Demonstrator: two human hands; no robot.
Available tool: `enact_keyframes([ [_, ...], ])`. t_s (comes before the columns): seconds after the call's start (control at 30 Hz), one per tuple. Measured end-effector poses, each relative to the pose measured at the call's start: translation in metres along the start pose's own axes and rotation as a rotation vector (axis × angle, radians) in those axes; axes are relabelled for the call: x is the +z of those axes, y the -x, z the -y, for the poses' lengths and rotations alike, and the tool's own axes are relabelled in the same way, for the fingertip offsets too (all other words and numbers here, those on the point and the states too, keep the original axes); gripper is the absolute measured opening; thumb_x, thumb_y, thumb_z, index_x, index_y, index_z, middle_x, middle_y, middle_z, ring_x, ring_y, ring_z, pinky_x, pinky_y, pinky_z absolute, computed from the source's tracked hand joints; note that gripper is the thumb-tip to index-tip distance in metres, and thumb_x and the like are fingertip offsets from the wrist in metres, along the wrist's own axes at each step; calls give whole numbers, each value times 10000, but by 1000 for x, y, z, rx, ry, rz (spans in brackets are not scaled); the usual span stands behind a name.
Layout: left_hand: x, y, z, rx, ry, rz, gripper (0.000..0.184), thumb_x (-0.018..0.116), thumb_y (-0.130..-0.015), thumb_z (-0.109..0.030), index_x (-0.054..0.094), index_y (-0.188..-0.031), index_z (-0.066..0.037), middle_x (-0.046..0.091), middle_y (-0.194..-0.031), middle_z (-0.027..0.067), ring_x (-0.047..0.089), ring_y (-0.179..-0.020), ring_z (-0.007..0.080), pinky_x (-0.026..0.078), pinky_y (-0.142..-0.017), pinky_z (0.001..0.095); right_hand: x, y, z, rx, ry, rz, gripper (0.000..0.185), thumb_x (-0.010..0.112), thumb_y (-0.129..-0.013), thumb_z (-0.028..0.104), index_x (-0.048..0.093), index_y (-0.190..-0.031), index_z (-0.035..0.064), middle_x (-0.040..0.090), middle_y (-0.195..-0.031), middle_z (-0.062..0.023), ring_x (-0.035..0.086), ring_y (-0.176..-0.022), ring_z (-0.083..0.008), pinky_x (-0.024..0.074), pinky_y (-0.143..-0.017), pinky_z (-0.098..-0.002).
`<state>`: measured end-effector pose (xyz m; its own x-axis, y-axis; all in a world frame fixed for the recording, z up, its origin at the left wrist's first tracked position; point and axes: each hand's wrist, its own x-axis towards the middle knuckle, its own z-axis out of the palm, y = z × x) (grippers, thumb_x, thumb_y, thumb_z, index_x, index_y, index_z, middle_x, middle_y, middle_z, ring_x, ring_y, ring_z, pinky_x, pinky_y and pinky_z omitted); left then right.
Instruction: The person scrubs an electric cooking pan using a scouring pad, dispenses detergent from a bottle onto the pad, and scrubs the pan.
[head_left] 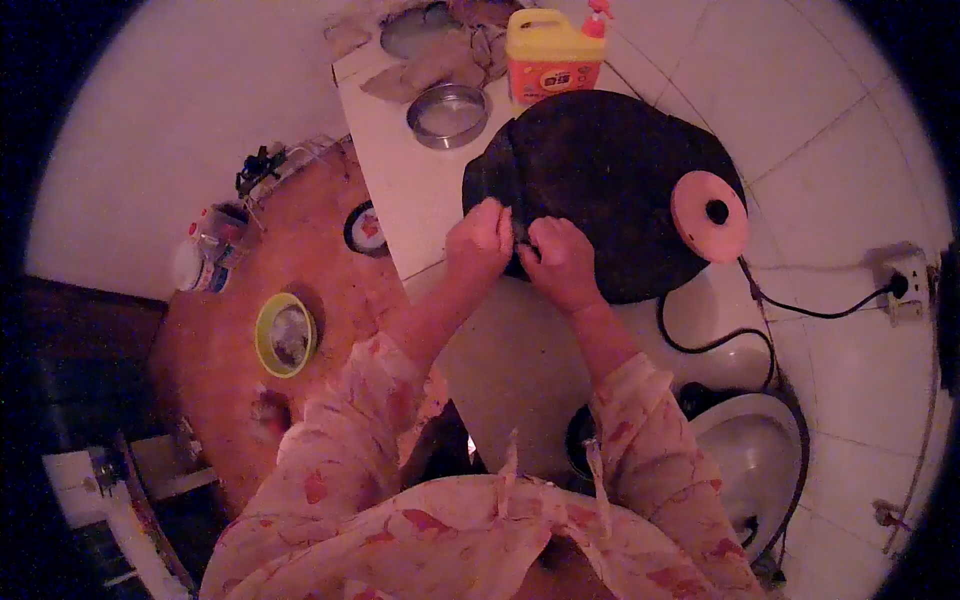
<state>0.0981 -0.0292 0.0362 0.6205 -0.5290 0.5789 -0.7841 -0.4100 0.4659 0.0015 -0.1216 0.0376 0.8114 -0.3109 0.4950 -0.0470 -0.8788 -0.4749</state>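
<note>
A large dark, roughly round piece (pixel 610 170) lies on the pale counter, with a seam or fold down its left part. My left hand (pixel 482 238) is closed at its lower left edge, beside that seam. Just to the right, my right hand (pixel 558 260) is closed too, its fingers curled at the same lower edge. The two hands are close together. What exactly lies between the fingers is too dark to make out. On the right part of the dark piece rests a pink disc (pixel 708 216) with a black knob.
A metal ring-shaped sieve (pixel 447 116) and a yellow and orange jug (pixel 553 62) stand at the counter's back. A black cord (pixel 700 350) runs to a wall socket (pixel 906 288). A large lid (pixel 748 465) is at the lower right. On the floor sits a yellow-green basin (pixel 286 335).
</note>
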Motion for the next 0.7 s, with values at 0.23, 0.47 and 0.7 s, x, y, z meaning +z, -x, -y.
enact_keyframes([
  [0.23,8,-31,16,15,-165,45,183,521,-795,-199,471,-688,-59,527,-628,150,535,-578,343,416,-503,424,2,-5,1,23,23,11,222,618,-658,205,478,-740,54,521,-735,-129,508,-713,-325,413,-614,-430],
  [0.47,38,-104,23,-125,-163,36,214,475,-814,-260,540,-766,-62,582,-718,160,565,-649,358,432,-570,455,-1,-5,3,77,97,130,218,616,-674,213,481,-739,56,529,-752,-130,510,-722,-322,416,-620,-426],
  [0.7,61,-141,46,-112,-99,143,239,463,-819,-260,544,-757,-44,580,-757,181,568,-736,352,427,-638,464,-5,-5,8,70,75,75,211,612,-684,224,490,-729,57,524,-747,-125,508,-723,-321,416,-624,-425],
])
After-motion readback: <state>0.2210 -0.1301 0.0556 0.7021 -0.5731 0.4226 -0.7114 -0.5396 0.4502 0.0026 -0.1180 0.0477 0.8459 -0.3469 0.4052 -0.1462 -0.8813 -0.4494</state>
